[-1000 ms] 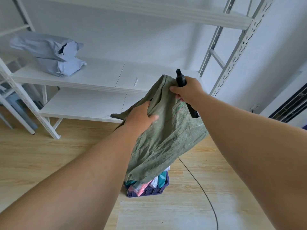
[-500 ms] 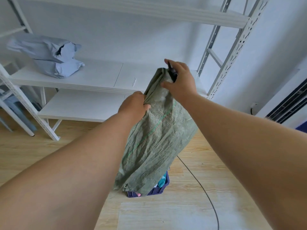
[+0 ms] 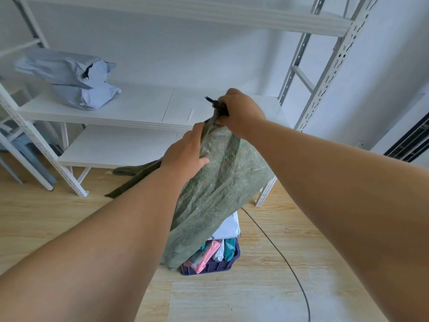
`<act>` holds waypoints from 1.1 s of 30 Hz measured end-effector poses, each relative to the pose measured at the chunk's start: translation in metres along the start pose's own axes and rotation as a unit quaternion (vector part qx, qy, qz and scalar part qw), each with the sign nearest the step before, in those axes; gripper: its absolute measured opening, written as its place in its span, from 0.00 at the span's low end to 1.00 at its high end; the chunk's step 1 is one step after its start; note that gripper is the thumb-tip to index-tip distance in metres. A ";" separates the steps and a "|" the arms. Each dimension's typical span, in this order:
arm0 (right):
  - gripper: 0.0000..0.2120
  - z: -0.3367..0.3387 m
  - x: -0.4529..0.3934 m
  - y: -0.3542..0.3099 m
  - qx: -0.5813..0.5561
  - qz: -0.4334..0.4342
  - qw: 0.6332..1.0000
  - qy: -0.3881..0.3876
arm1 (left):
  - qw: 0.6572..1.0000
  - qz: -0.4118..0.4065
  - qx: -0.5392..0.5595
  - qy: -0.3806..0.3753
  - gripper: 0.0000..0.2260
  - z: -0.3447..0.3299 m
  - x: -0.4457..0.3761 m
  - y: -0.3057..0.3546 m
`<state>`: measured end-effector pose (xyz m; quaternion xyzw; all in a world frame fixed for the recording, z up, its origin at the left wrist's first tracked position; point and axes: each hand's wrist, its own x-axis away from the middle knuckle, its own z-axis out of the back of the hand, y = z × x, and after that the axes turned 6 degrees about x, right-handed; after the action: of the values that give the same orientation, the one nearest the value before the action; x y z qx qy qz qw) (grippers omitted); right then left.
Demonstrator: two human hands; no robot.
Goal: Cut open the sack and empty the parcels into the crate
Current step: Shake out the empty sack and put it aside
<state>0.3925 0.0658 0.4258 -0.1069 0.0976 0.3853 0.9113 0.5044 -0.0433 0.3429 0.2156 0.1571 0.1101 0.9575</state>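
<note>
- Hanging lower than half a second ago, green sack [image 3: 216, 187] now uncovers more parcels [image 3: 210, 252] in the purple crate [image 3: 213, 266].
- Counted: one sack, one crate, two grey mailers [image 3: 69, 77] on the shelf [image 3: 139, 105].
- Gripped at its top by right hand [image 3: 241, 110] along with a black cutter [image 3: 217, 104]; clutched lower by left hand [image 3: 183, 154], directly over the crate.

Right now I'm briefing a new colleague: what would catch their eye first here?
The green woven sack, held up mid-frame by the left hand and right hand, which also grips a black tool. Below it on the floor, a purple crate holds colourful parcels.
</note>
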 end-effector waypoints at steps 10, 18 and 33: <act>0.15 -0.004 0.006 0.009 -0.142 -0.059 0.986 0.068 | 0.979 0.187 0.086 -0.013 0.12 -0.008 0.001 -0.016; 0.20 -0.014 0.033 0.025 -0.306 -0.270 0.903 0.133 | 0.965 0.209 0.155 0.022 0.10 0.009 -0.022 -0.010; 0.20 -0.019 0.028 0.023 -0.299 -0.390 0.868 0.064 | 0.976 0.077 0.003 -0.204 0.28 0.000 -0.014 0.017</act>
<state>0.3934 0.0952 0.3979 -0.4284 -0.0140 0.0016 0.9035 0.4889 -0.0325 0.3539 0.2474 -0.0584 0.1371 0.9574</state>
